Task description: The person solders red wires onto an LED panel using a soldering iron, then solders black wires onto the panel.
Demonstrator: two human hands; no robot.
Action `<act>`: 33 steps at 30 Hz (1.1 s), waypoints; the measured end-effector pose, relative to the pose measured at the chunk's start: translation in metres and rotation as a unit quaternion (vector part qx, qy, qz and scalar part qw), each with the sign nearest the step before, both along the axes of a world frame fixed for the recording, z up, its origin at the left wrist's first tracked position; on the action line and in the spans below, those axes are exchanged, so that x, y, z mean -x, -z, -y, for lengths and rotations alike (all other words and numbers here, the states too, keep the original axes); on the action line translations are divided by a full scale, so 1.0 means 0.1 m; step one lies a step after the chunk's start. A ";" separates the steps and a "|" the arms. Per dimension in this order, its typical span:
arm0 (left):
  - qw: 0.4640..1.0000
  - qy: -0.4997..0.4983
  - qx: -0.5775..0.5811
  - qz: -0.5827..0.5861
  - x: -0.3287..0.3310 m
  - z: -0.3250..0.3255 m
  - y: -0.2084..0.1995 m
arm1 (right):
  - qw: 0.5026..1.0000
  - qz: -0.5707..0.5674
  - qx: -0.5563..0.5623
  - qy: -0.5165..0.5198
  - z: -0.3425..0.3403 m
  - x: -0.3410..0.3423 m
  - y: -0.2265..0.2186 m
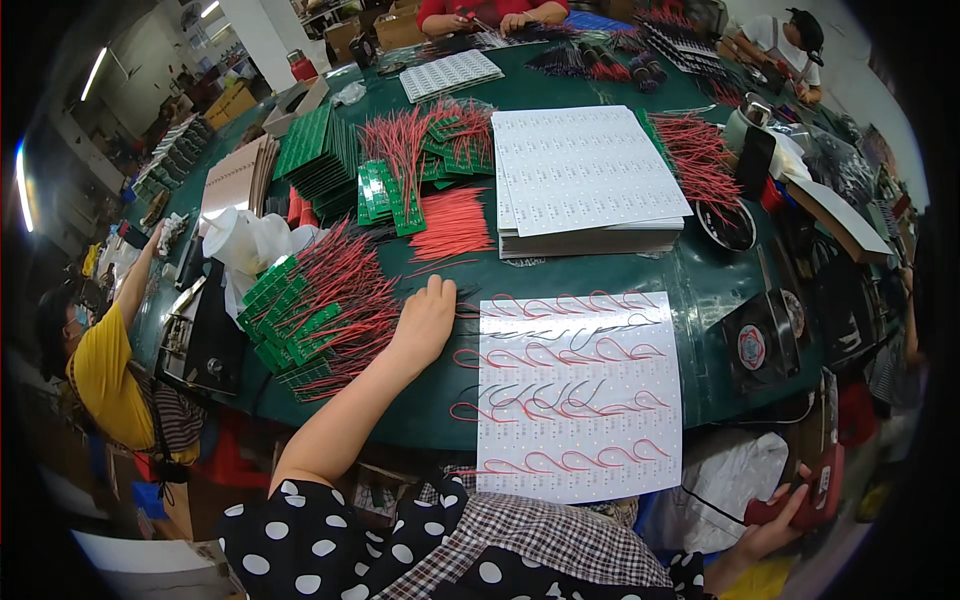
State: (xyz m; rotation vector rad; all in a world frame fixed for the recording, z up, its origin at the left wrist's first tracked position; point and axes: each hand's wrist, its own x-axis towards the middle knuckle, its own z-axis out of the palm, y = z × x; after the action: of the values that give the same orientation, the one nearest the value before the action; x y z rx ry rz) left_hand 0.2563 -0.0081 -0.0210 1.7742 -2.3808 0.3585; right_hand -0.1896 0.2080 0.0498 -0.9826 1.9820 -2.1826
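In front of me lies a white panel (575, 480) marked with small dots, its near end over the table edge. Rows of red wires (600, 460) curl in loops across it, with black wires (545, 400) between. My left hand (428, 315) is at the panel's upper left corner, fingers bent and pressed together on thin black wires (466, 298). Low on the right, away from the table, my right hand (765, 538) is closed round a red hand-held tool (822, 487), whose exact kind is unclear. Beyond my left hand lies a bundle of red wires (450, 222).
Green circuit boards with red wires (315, 310) are heaped left of my forearm. Stacked white panels (590, 165) stand behind, beside stacked green boards (318, 160). A black device (755, 345) sits at right. Another person's hands (515, 22) work across the table; a person in yellow (105, 375) is at left.
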 end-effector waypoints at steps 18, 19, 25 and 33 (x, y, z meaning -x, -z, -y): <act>0.963 0.019 -0.032 -0.266 -0.22 -0.09 -0.50 | 0.999 0.032 0.012 -0.025 -0.04 0.02 0.04; 0.958 0.002 -0.088 -0.275 -0.23 -0.07 -0.39 | 0.999 0.035 0.012 -0.037 -0.04 0.02 0.04; 0.955 -0.037 -0.154 -0.251 -0.11 -0.02 -0.21 | 0.999 0.035 0.018 -0.001 0.05 -0.10 -0.04; 0.999 0.049 0.011 -0.005 0.00 0.00 -0.03 | 0.999 0.025 0.004 -0.030 0.03 -0.06 0.01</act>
State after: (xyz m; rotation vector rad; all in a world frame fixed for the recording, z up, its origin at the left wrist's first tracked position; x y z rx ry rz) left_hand 0.2563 -0.0078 -0.0179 1.6382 -2.4368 0.3591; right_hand -0.1839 0.2053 0.0488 -0.9655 1.8986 -2.1637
